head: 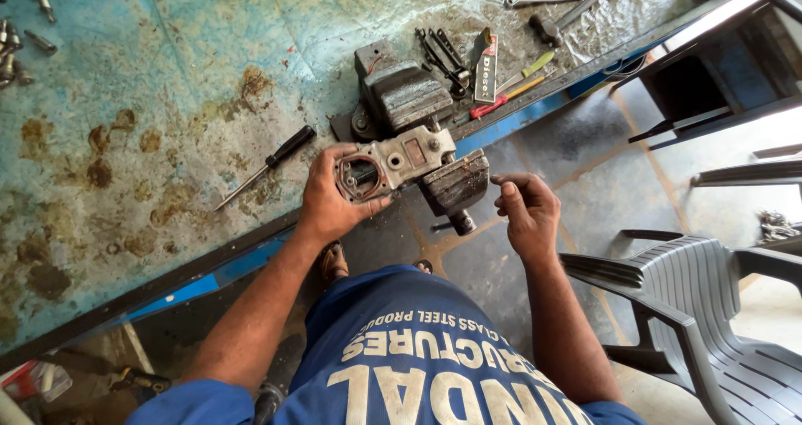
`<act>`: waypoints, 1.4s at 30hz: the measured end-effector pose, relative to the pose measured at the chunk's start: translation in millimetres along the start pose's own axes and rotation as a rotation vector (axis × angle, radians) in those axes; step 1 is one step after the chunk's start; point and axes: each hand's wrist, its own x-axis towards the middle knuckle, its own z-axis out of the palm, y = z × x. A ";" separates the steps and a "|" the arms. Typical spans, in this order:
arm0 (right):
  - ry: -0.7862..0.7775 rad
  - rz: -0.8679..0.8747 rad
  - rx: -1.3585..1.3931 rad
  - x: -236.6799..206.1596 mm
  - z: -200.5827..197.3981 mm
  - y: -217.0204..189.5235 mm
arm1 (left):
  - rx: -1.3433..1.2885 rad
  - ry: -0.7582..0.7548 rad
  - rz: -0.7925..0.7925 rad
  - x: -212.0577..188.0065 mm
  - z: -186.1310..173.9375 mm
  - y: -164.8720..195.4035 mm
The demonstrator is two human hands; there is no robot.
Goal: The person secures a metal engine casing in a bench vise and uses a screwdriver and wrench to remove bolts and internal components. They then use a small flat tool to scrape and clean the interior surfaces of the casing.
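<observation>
While our left hand (327, 198) grips the metal housing (391, 163) w/ fingers wrapped round its round end, it sits at the vise (422, 120) on the bench (125, 141) edge. Our right hand (526, 212) hangs nearby, fingertips pinched; whatever's btwn them is too small to tell. A screwdriver (267, 166) lies left.
</observation>
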 end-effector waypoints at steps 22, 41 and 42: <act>-0.577 -0.051 0.225 -38.7 1.9 25.1 | 0.062 0.005 0.015 10.6 7.1 10.5; 0.048 0.317 0.240 -63.6 46.4 70.2 | 0.055 0.012 0.004 10.9 5.0 11.5; 0.008 0.346 0.225 -66.2 50.9 68.9 | 0.048 0.007 -0.005 9.5 4.6 11.3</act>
